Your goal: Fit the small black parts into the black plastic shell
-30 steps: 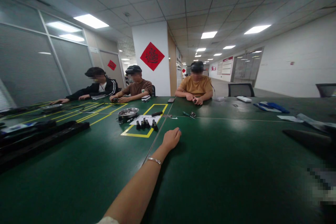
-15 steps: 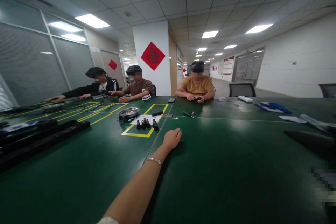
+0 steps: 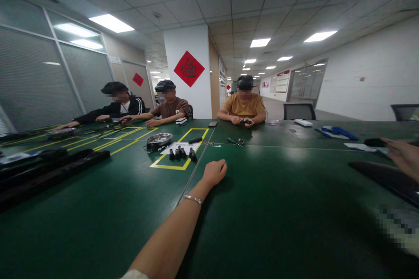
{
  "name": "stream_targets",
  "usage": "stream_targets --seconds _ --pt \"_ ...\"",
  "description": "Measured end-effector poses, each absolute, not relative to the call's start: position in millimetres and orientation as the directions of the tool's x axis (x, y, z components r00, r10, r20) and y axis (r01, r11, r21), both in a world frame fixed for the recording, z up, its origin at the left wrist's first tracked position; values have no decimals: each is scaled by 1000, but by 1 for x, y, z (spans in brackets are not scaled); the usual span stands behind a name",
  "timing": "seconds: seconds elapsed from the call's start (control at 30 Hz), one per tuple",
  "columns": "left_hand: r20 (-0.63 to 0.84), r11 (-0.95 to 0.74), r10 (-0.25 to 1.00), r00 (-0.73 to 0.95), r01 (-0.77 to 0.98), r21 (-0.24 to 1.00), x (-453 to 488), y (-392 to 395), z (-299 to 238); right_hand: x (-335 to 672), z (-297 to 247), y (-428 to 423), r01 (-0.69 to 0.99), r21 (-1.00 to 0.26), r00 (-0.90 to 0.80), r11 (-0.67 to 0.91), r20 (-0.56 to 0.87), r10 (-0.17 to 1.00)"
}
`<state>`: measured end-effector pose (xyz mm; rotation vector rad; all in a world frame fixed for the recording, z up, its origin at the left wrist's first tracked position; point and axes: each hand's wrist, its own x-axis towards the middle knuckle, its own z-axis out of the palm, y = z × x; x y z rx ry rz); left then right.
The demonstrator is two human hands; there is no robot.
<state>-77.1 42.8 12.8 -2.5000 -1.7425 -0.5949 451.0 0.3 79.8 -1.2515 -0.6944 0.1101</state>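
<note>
My left hand (image 3: 214, 172) rests on the green table (image 3: 278, 209) with the arm stretched forward and a thin bracelet on the wrist. Its fingers are curled under in a loose fist, and nothing shows in them. Just beyond it, to the left, several small black cylindrical parts (image 3: 180, 154) stand on a white sheet inside a yellow taped rectangle (image 3: 170, 167). A metal bowl (image 3: 159, 139) sits at the back of that group. My right hand is out of sight.
Three people sit across the table, handling small items. Another person's hand (image 3: 404, 157) comes in at the right edge beside a small black object (image 3: 375, 142). Long black trays (image 3: 49, 170) lie at the left. Green-handled pliers (image 3: 235, 141) lie mid-table.
Another person's hand has come into view at the right edge. My left hand has stayed where it was. The people opposite have shifted their hands slightly.
</note>
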Motion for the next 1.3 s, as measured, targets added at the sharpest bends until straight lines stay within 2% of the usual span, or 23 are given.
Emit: stream_targets --seconds 0.07,0.13,0.2,0.27,0.37,0.47,0.57,0.67,0.77,0.87,1.03,1.1,1.17,1.23,1.27,1.3 --pt "324 -350 905 277 916 194 -76 42 13 428 84 10 200 -928 700 314 360 617" --pt "319 -334 911 262 922 197 -76 42 13 395 85 14 119 -950 539 288 306 785" --pt "323 -323 912 251 926 194 -76 42 13 353 80 11 97 -954 320 283 299 899" --pt "337 -319 909 245 929 185 -77 44 12 303 70 2 160 -930 115 331 350 930" --pt "357 -290 910 212 940 182 -79 49 10 225 47 -14 227 -884 -248 408 353 902" --pt "363 -192 927 93 950 246 -83 53 8 160 26 -26 125 -914 -487 387 283 826" --pt "378 -107 925 -26 938 328 -87 57 9 120 15 -36 -40 -953 -591 299 264 763" --pt "367 -88 928 -68 916 392 -89 62 9 103 13 -46 -148 -961 -640 233 272 718" --pt "321 -134 947 -23 878 460 -91 66 7 98 14 -56 -142 -981 -727 132 194 659" --pt "272 -184 961 52 854 487 -91 68 6 103 23 -64 -29 -999 -818 37 45 573" --pt "243 -201 965 102 880 430 -90 66 6 134 62 -63 288 -958 -855 -9 -261 449" --pt "247 -207 962 115 897 391 -89 65 7 162 76 -51 390 -921 -799 16 -330 504" --pt "240 -222 960 143 913 342 -88 63 7 202 81 -31 511 -856 -677 81 -342 652" --pt "225 -231 960 166 925 302 -88 62 7 253 79 -8 715 -679 -429 166 -239 871" --pt "218 -232 961 172 929 288 -87 62 7 281 76 1 827 -531 -251 186 -52 967" --pt "213 -230 961 174 933 277 -87 61 7 308 73 9 932 -360 -1 46 125 992"
